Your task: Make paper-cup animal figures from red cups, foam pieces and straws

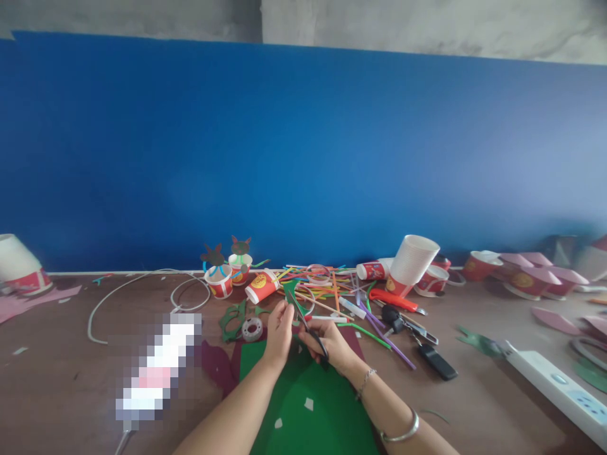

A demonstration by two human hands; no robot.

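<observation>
Near the middle of the table, my left hand [281, 335] pinches a small piece of green paper [290, 291]. My right hand [327, 341] is closed on the handles of dark scissors [318, 338], whose blades point up and left against the green piece. Below both hands lies a large green paper sheet [303, 392] with small white scraps on it. Dark red paper [220, 366] shows at its edges. A roll of tape [251, 328] and green paper cut-outs [232, 321] lie just left of my left hand.
Colourful pipe cleaners or straws [327, 284] are heaped behind my hands. Red-and-white paper cups [263, 285] and a cup stack [411, 262] stand along the blue wall [303, 158]. Rightward lie an orange-red cutter [393, 299], keys [436, 360] and a power strip [554, 385]. A blurred-out device [159, 370] lies left.
</observation>
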